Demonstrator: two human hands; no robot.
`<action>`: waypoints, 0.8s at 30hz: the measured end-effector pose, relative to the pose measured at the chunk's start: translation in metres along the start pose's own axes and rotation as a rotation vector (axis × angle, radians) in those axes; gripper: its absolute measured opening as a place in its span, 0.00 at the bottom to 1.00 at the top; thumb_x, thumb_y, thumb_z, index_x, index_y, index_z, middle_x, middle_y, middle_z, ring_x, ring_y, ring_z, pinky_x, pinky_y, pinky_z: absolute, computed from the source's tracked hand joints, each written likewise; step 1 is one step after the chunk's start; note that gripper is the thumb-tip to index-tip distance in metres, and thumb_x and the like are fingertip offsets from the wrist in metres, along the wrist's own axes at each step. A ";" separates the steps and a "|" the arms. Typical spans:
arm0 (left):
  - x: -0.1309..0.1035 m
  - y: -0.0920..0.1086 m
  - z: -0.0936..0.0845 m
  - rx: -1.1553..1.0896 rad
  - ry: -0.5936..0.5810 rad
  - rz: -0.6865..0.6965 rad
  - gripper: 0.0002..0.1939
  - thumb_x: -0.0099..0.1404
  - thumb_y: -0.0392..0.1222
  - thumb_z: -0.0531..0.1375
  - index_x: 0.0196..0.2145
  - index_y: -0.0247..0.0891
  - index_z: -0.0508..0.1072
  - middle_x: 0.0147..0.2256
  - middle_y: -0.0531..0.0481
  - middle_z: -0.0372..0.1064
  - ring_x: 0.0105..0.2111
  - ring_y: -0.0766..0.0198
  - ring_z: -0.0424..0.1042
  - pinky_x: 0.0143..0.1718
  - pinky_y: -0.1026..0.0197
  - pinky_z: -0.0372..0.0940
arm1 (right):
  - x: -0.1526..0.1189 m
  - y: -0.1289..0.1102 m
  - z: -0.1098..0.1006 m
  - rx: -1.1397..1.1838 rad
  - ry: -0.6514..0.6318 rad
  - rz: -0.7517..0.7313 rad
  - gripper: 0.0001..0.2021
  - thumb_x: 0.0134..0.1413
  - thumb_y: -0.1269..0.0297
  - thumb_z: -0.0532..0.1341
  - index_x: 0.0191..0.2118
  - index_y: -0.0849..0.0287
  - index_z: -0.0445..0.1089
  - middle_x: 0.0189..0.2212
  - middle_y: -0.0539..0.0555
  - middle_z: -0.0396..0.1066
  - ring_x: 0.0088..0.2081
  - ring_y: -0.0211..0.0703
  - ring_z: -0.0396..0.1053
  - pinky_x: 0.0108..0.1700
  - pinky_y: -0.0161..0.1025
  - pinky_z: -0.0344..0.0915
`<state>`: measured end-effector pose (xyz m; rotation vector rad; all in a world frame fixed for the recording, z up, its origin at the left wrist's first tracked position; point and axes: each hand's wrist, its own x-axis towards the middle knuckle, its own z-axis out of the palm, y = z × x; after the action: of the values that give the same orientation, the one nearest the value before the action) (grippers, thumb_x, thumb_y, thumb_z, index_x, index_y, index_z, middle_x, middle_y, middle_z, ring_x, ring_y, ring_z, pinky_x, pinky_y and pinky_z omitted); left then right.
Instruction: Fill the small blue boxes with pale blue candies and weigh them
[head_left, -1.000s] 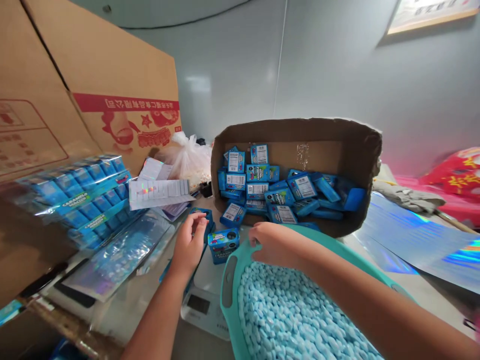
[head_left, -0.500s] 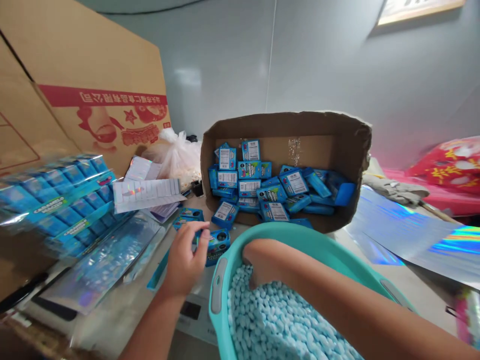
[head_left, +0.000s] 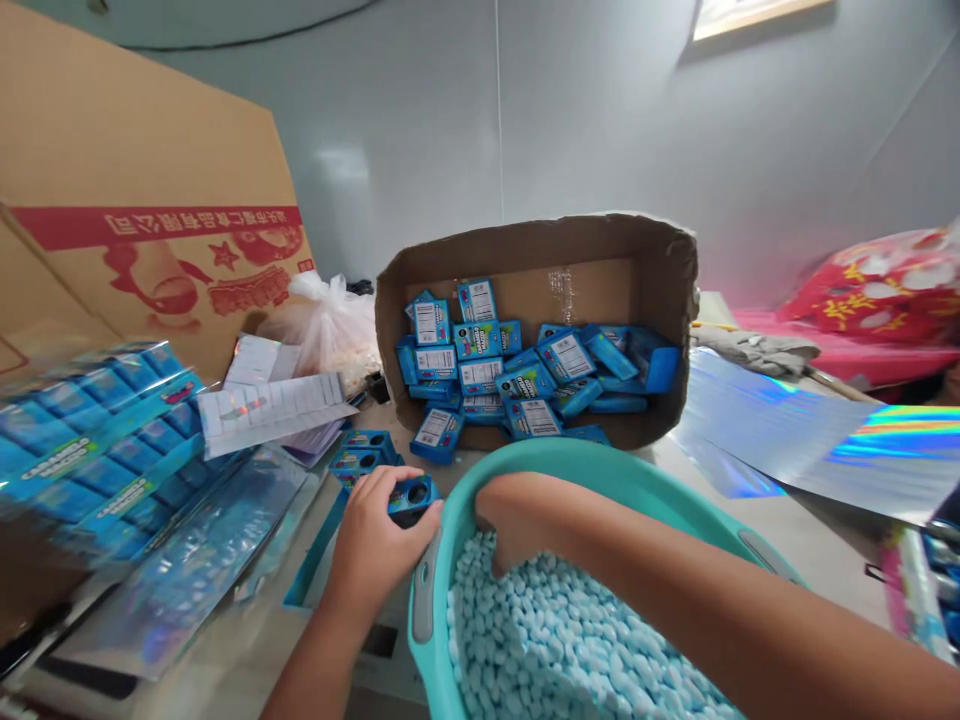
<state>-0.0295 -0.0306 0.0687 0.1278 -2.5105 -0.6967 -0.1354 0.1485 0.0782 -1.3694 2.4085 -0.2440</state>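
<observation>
My left hand (head_left: 380,535) is closed round a small blue candy box (head_left: 414,494), thumb on the near side and fingers on the far side. A dark round opening shows on the box's upper face. More blue boxes (head_left: 361,455) with the same round openings stand just beyond that hand. To the right, my right hand (head_left: 504,520) reaches down into a teal plastic basin (head_left: 637,465). Its fingers are hidden, so their grip is out of sight. Many small pale-blue candies (head_left: 570,625) fill the basin.
Behind the basin, a cardboard carton (head_left: 600,290) lies open with many blue candy boxes (head_left: 480,340). At left are film-wrapped display packs (head_left: 97,440), plastic sleeves (head_left: 195,560) and papers (head_left: 270,410). Shiny silver sheets (head_left: 795,430) lie at right.
My left hand has closed from an open pinch onto a small blue box. The right hand stays in the basin. The whole view has shifted slightly, so things appear farther left.
</observation>
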 end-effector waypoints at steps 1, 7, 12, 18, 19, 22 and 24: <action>0.001 -0.001 -0.003 -0.037 0.033 -0.016 0.13 0.57 0.47 0.67 0.40 0.44 0.74 0.41 0.48 0.74 0.44 0.50 0.72 0.47 0.50 0.66 | -0.005 -0.001 -0.004 -0.007 -0.014 -0.005 0.18 0.22 0.52 0.78 0.23 0.56 0.80 0.23 0.55 0.78 0.26 0.53 0.75 0.34 0.49 0.74; 0.014 -0.029 -0.041 0.139 0.303 0.220 0.10 0.57 0.44 0.64 0.37 0.43 0.71 0.37 0.48 0.72 0.40 0.50 0.70 0.48 0.48 0.62 | -0.027 0.001 -0.045 0.025 0.052 0.010 0.08 0.46 0.55 0.70 0.30 0.51 0.82 0.27 0.49 0.79 0.28 0.44 0.73 0.30 0.37 0.66; 0.024 -0.067 -0.051 0.256 0.207 0.317 0.11 0.55 0.42 0.64 0.38 0.42 0.72 0.36 0.48 0.72 0.39 0.50 0.70 0.45 0.50 0.62 | -0.018 0.039 -0.067 0.080 0.442 0.325 0.19 0.66 0.57 0.53 0.59 0.49 0.70 0.54 0.53 0.74 0.53 0.50 0.71 0.50 0.39 0.66; 0.027 -0.080 -0.026 0.222 0.065 0.328 0.13 0.49 0.37 0.65 0.35 0.43 0.73 0.39 0.47 0.71 0.44 0.49 0.68 0.49 0.51 0.61 | -0.005 0.081 -0.050 0.137 0.402 0.750 0.43 0.51 0.40 0.65 0.65 0.65 0.60 0.55 0.74 0.70 0.55 0.74 0.68 0.51 0.61 0.65; 0.027 -0.079 -0.023 0.208 0.067 0.325 0.12 0.49 0.37 0.64 0.34 0.42 0.71 0.38 0.47 0.70 0.44 0.49 0.68 0.48 0.51 0.61 | -0.004 0.084 -0.048 0.148 0.381 0.754 0.41 0.50 0.41 0.65 0.64 0.63 0.61 0.54 0.72 0.71 0.55 0.72 0.69 0.51 0.59 0.65; 0.026 -0.078 -0.020 0.166 0.109 0.308 0.12 0.50 0.36 0.63 0.34 0.42 0.69 0.37 0.48 0.70 0.41 0.51 0.68 0.45 0.53 0.61 | 0.000 0.089 -0.045 0.176 0.328 0.760 0.37 0.48 0.45 0.68 0.61 0.58 0.65 0.53 0.66 0.73 0.53 0.65 0.71 0.49 0.52 0.68; 0.025 -0.078 -0.020 0.144 0.149 0.292 0.13 0.51 0.37 0.63 0.37 0.42 0.70 0.37 0.48 0.71 0.41 0.52 0.69 0.46 0.53 0.61 | 0.002 0.093 -0.043 0.188 0.300 0.771 0.35 0.49 0.47 0.69 0.59 0.58 0.66 0.51 0.64 0.74 0.50 0.59 0.72 0.46 0.50 0.70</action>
<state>-0.0444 -0.1127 0.0551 -0.1295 -2.3680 -0.3739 -0.2270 0.1932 0.0880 -0.2749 2.8585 -0.4688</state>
